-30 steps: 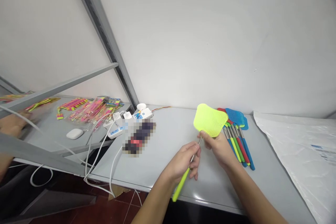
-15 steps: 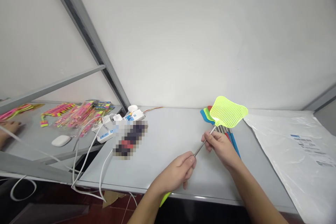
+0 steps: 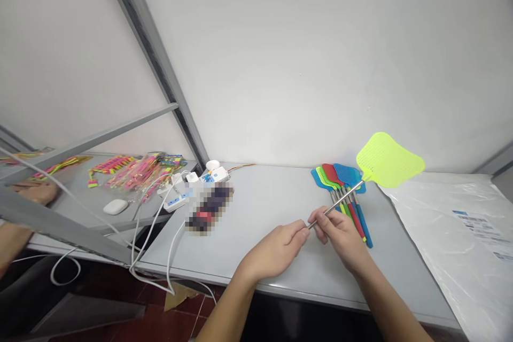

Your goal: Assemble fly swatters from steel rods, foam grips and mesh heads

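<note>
A yellow-green fly swatter (image 3: 389, 163) with a perforated head and a thin metal rod is held up over the table. My right hand (image 3: 334, 232) pinches the rod partway along. Lower down, my left hand (image 3: 278, 248) is closed around the swatter's other end, which it hides. The two hands are close together, and the rod slants up to the right. Behind my right hand lies a fanned row of several fly swatters (image 3: 363, 224) in blue, red and green, with coloured grips and metal rods; my right hand covers part of them.
A white plastic mailing bag (image 3: 449, 235) lies at the right. To the left are a white power strip (image 3: 176, 200) with cables, a pixelated object (image 3: 212, 208), a white oval device (image 3: 116, 206) and several bagged pink-yellow items (image 3: 140, 171). Another person's hand (image 3: 38, 192) is beyond the metal frame (image 3: 160, 59).
The swatter's head has moved right, and more rod shows between it and my right hand. My hands have come closer together. The view has shifted slightly, and the other person's hand shows more.
</note>
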`<state>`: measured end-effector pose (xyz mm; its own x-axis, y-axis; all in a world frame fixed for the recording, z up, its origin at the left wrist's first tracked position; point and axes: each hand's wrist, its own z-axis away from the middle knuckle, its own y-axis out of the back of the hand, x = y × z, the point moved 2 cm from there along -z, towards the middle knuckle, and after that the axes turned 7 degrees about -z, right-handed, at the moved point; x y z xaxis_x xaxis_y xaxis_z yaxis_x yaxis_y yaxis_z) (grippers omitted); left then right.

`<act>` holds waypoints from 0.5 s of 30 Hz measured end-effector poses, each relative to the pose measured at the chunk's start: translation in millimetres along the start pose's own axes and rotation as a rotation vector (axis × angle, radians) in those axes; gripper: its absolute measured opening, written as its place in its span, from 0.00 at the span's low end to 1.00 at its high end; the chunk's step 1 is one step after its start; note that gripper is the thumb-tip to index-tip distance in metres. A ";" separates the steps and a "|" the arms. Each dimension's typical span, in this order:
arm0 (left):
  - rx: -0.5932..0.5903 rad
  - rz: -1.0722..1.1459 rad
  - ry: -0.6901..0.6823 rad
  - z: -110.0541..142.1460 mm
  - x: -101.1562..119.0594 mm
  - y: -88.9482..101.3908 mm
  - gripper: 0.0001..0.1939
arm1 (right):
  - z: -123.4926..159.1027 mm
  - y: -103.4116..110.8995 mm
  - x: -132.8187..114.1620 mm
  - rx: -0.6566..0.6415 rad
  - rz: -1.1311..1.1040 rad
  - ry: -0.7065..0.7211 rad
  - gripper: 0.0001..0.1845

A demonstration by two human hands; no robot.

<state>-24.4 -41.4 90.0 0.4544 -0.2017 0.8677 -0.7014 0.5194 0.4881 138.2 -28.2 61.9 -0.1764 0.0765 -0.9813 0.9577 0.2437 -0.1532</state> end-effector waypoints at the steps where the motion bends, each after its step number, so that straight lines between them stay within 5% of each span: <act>1: -0.008 -0.031 -0.008 -0.8 0.8 1.4 0.18 | 0.1 1.2 -0.3 0.016 0.016 0.020 0.17; 10: -0.145 -0.073 0.024 2.1 -11.5 31.3 0.19 | -18.8 53.2 -16.4 0.382 -0.227 0.121 0.13; 15: -0.177 -0.029 0.076 -1.3 -20.8 41.1 0.19 | -22.5 35.6 -7.5 0.386 -0.280 0.113 0.13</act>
<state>-61.9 -14.8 91.9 0.5178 -0.1593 0.8405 -0.5830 0.6534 0.4830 168.5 1.7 66.4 -0.4419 0.1688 -0.8810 0.8807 -0.1051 -0.4619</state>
